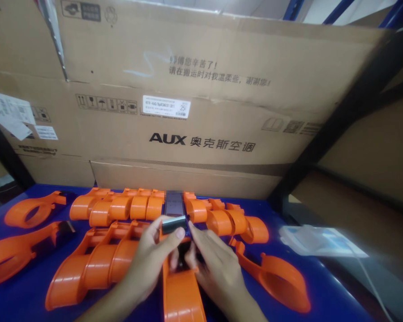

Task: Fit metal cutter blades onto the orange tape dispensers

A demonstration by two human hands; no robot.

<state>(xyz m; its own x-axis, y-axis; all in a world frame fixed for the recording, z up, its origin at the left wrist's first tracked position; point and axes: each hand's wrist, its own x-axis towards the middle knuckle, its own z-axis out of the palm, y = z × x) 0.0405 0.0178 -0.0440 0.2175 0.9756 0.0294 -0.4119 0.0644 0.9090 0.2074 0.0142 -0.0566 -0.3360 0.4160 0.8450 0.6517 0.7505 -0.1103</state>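
Observation:
An orange plastic tape dispenser [184, 293] is in front of me, its round end pointing toward me. Across its far end sits a toothed metal blade [174, 223] in a dark mount. My left hand [156, 250] is closed around the left side, thumb pressed near the blade. On the other side, my right hand [213, 255] is closed at the dispenser, index finger beside the blade's right end. Its lower fingers reach into the dark gap under the blade, where I cannot tell what they touch. Just beyond the blade lies a dark phone-like slab [173, 204].
Several more orange dispensers [100, 264] stand in rows on the blue table [228, 268], with others at left and right [285, 281]. A white and blue plastic packet [317, 241] lies at the right. Flattened cardboard [201, 112] and black posts [322, 129] bound the back.

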